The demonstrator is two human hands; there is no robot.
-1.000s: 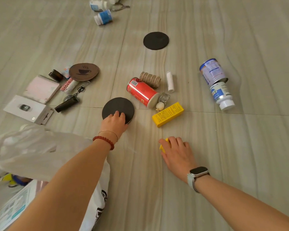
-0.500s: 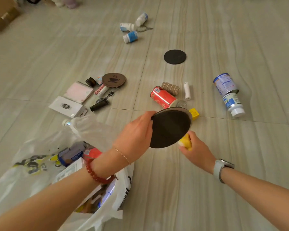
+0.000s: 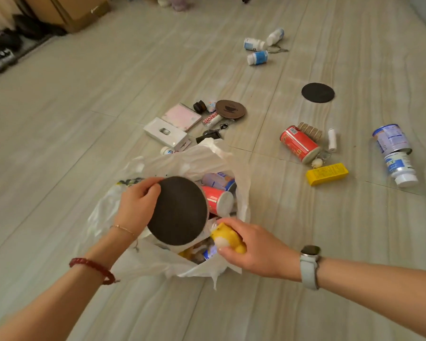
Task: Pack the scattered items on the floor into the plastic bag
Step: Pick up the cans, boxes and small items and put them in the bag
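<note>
the left hand grips a black disc and the right hand clutches a small yellow toy, both over the open plastic bag on the floor. this looks like the drop-in step; next both should let go inside the bag's mouth.

The plastic bag is thin, crinkled, translucent white film. The round black disc looks matt and felt-like. The red can has a glossy metallic shell. The floor is smooth, streaked grey tile with a soft sheen.
</note>
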